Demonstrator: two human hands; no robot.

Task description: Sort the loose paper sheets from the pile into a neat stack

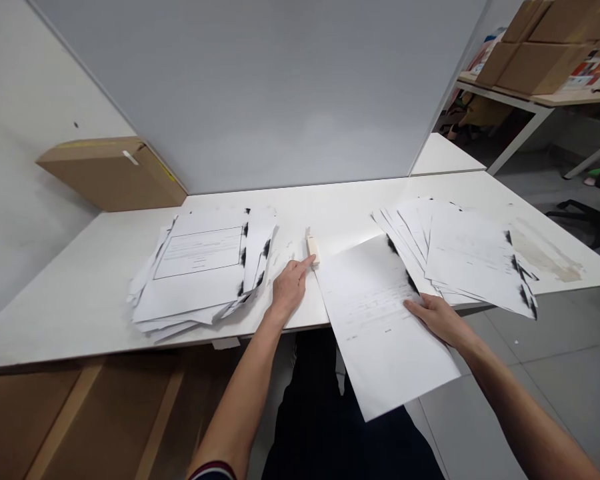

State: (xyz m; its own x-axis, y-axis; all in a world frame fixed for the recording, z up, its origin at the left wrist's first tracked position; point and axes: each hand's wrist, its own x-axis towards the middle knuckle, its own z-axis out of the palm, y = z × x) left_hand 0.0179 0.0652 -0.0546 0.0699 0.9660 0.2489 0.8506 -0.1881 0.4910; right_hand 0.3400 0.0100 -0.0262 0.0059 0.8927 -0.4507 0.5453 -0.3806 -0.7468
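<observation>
My right hand pinches the right edge of a printed sheet of paper, thumb on top and fingers underneath. This sheet slants over the table's front edge, its upper left corner near a small cream block-shaped device. My left hand rests beside the device, index finger stretched out and touching its near end; the other fingers are partly curled. Just right of the held sheet lies a fanned stack of papers with black smudges along its edge. Farther left sits another loose paper stack, smudged likewise.
A grey-white panel stands along the back of the white table. At the back left leans a cardboard box. Brown cardboard lies below the table. More boxes sit on a desk at right.
</observation>
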